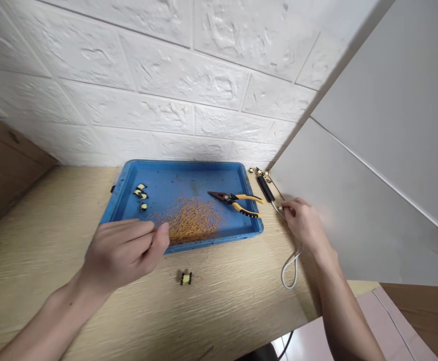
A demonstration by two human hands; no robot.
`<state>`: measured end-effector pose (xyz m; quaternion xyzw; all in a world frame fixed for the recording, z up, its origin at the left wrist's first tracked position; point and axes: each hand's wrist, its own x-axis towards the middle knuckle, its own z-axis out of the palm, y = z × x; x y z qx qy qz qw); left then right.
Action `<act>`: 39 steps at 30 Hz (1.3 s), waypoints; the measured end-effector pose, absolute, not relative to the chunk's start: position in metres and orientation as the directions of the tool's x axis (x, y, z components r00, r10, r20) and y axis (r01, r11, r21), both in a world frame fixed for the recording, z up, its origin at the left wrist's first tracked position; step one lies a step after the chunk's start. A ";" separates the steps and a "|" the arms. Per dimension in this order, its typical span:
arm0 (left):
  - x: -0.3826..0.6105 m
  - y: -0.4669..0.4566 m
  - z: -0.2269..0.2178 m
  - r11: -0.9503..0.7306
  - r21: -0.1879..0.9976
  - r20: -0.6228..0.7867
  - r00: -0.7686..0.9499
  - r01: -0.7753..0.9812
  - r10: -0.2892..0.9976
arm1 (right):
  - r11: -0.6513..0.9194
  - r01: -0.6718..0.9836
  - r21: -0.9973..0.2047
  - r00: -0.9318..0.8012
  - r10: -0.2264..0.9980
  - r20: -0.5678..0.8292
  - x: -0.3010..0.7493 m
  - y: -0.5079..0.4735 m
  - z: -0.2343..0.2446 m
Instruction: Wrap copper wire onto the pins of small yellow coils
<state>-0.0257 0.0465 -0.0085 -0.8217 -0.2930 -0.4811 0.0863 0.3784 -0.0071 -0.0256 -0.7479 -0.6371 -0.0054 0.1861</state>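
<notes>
Two hands at a blue tray [166, 173] on a wooden desk [241, 306]
Left hand [123, 250] pinched closed, whatever it holds too small to tell, at the tray's 7 o'clock, just beside copper wire [192, 220]; right hand [303, 223] gripping a white cord [290, 268] at 3 o'clock, near pliers [236, 203].

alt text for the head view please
A bare left hand hovers at a blue plastic tray holding a tangle of thin copper wire and yellow-handled pliers, while a bare right hand holds a thin white cable over a pale wood-grain desk.
</notes>
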 end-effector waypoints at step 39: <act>-0.005 0.028 -0.009 -0.890 0.127 0.766 0.527 0.439 0.369 | -0.021 0.336 -0.942 0.058 0.998 -0.002 0.237 -0.028 0.034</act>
